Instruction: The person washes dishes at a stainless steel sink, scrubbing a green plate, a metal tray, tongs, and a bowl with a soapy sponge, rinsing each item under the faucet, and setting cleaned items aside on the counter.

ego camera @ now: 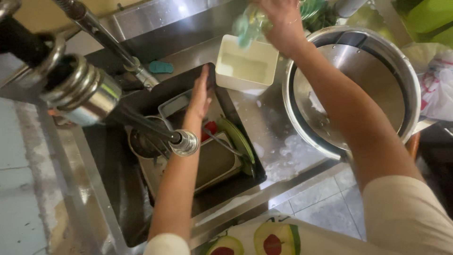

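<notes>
Fingers of the right hand [282, 21] grip a blurred sponge [249, 24].

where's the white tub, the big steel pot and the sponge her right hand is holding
white tub [255, 75]: head view, on its front rim
steel pot [363, 71]: head view, on the bare inner wall
sponge [247, 23]: head view, on the blurred green part left of the right hand [283, 21]

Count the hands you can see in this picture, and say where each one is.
2. The left hand is open over the dark sink full of dishes. The right hand reaches past the white rectangular plastic tub, gripping a blurred green sponge-like thing. None seems hidden.
</notes>
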